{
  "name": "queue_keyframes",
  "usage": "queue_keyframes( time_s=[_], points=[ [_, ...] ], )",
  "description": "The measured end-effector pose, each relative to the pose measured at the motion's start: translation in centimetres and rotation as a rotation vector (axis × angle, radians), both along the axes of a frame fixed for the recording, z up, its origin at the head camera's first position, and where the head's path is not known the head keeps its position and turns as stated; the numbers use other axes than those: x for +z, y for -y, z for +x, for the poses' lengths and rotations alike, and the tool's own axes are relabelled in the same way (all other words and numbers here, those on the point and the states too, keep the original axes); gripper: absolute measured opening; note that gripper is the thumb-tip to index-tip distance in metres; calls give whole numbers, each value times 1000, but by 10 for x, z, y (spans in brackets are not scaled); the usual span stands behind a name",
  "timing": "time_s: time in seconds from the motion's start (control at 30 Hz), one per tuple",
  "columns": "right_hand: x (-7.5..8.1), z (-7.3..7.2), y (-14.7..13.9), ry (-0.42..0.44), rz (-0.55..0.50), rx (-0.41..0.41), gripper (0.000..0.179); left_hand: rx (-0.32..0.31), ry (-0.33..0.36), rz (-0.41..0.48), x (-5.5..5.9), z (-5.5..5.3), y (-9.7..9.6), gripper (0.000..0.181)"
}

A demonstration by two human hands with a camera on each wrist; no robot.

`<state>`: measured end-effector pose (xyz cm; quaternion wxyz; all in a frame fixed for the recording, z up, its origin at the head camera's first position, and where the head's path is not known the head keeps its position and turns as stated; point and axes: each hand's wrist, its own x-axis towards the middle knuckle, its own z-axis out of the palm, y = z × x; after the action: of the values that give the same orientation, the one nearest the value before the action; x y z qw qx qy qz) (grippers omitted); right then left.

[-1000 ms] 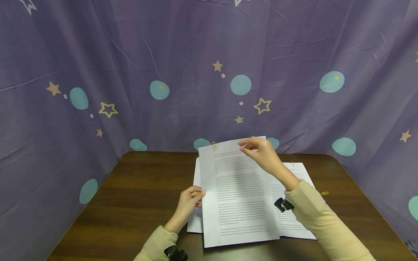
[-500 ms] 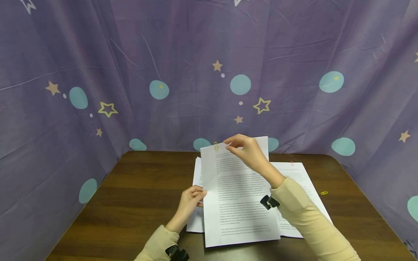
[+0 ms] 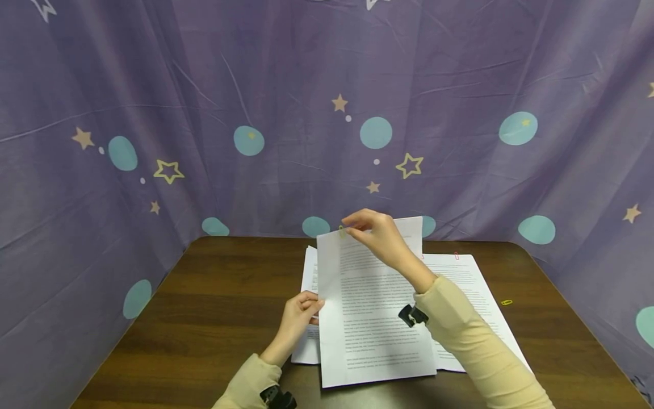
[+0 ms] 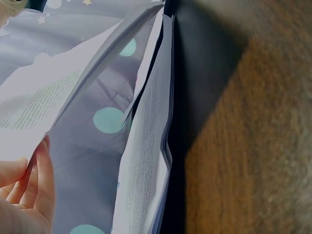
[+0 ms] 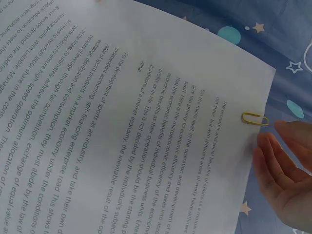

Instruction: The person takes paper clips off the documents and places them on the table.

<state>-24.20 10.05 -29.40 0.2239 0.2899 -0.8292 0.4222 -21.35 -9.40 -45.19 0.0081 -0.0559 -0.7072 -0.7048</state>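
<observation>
A few printed sheets (image 3: 380,324) stand raised and tilted above the table. My left hand (image 3: 296,312) pinches their left edge between thumb and fingers, which the left wrist view shows close up at that hand (image 4: 31,195). On the top edge of the sheets sits a yellow paper clip (image 5: 253,118), near the left corner. Thumb and fingertips of my right hand (image 3: 377,232) are right at the clip's outer end; in the right wrist view a gap shows between the thumb and fingers of that hand (image 5: 287,170).
Behind the raised sheets, more printed papers (image 3: 462,284) lie on the brown table (image 3: 230,284), a pink paper clip (image 3: 457,256) on their top edge. A loose yellow paper clip (image 3: 506,302) lies to the right. A purple patterned curtain (image 3: 286,170) hangs behind.
My right hand has moved left along the top edge to the yellow paper clip. The raised sheets have shifted slightly right; the left hand keeps its pinch.
</observation>
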Motion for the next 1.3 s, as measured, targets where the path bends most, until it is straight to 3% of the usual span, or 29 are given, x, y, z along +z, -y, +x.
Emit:
queue_keyframes(
  time_s=[0.23,0.5,0.77,1.07,1.3],
  points=[
    [-2,2,1,11,2,8,13,-9,-27,-6,14,9,-3,12],
    [-4,0,0,-15,3,9,11,-11,-19,18,-1,1,-3,14],
    [-5,2,-3,0,-10,54,8,-23,-5,-1,-1,1,-3,10],
    [-1,4,-5,138,-188,111,12,1,-35,16,-1,1,-4,12],
    [2,8,-14,205,-279,79,15,34,-18,21,-2,2,1,15]
  ],
)
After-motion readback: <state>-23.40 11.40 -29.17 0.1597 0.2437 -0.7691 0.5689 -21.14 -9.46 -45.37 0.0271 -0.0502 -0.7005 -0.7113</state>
